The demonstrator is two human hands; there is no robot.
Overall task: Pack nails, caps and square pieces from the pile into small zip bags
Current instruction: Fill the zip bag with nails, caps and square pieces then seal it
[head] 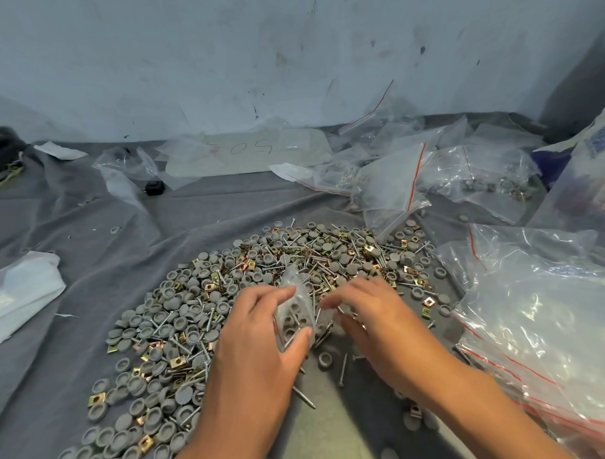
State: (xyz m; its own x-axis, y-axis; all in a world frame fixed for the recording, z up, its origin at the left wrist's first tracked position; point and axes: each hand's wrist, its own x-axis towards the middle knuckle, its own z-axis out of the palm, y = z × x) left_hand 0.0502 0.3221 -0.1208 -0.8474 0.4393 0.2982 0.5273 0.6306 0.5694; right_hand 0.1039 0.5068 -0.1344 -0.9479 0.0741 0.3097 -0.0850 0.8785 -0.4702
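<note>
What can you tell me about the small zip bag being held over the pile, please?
The small zip bag is clear, crinkled thin plastic, standing roughly upright above the pile. Grey caps show through its lower half. The left hand grips it between thumb and fingers; the blurred right hand reaches its right edge.

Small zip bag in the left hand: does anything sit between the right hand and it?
Nothing visible does. The left hand holds the small zip bag upright over the pile; the right hand, blurred, is just beside it.

Grey cloth (197,205) carries hardware pile (200,301), zip bags (395,185).
</note>
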